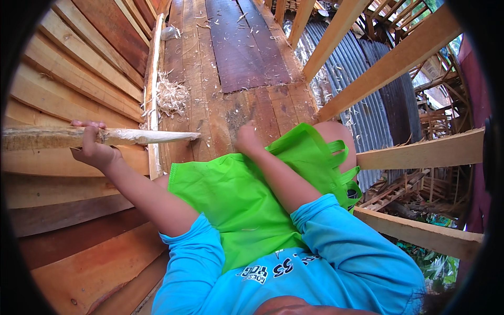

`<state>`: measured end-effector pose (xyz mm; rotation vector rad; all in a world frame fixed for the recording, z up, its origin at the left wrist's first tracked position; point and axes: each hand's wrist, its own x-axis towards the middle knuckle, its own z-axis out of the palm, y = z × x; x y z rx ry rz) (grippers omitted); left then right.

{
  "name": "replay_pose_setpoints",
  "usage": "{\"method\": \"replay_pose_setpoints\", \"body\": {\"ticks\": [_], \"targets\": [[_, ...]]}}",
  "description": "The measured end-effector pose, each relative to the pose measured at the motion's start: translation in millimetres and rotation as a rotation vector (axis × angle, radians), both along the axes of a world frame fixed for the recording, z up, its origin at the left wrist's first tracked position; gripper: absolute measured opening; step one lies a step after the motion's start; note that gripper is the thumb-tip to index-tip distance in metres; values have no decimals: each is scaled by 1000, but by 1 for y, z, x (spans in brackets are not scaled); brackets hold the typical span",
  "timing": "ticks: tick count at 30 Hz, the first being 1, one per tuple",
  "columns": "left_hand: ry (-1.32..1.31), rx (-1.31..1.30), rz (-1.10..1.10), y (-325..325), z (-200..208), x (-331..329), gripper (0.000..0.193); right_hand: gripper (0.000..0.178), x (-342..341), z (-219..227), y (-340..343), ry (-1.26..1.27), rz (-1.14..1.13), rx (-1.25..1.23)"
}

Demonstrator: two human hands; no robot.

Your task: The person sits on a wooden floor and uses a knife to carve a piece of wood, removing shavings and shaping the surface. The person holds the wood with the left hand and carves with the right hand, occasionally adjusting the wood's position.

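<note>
My left hand [94, 144] is wrapped round a pale wooden pole [52, 138] at the left. The pole lies roughly level, and its whittled, tapered end [168, 136] points right, over the plank floor. A small brown edge shows under my left palm; what it is I cannot make out. My right hand [248, 139] is low in front of my lap, near the floor planks and apart from the pole's tip. Motion smears its fingers, and nothing shows plainly in them. A bright green fabric bag [226, 184] with loop handles is spread over my lap, under my right forearm.
Wood shavings [172, 95] are heaped beside the left wall of planks [79, 89], with more scattered over the floor [205, 110]. Wooden rails [420, 149] stand along the right side. Beyond them lie corrugated metal sheets [357, 79] and stacked timber.
</note>
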<state>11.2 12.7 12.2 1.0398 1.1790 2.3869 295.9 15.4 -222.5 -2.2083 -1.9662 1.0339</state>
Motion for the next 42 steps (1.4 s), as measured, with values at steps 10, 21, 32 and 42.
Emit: {"method": "replay_pose_setpoints", "body": {"ticks": [10, 21, 32, 42], "targets": [[-5, -4, -60, 5, -3, 0, 27, 72, -12, -30, -3, 63, 50, 102], [-5, 11, -20, 2, 1, 0, 25, 29, -22, -38, -15, 25, 85, 138], [-10, 32, -41, 3, -2, -5, 26, 22, 102, 72, 150, 199, 548, 334], [-20, 1, -108, 0, -6, -10, 31, 26, 144, 14, 165, 346, 778, -115]]}}
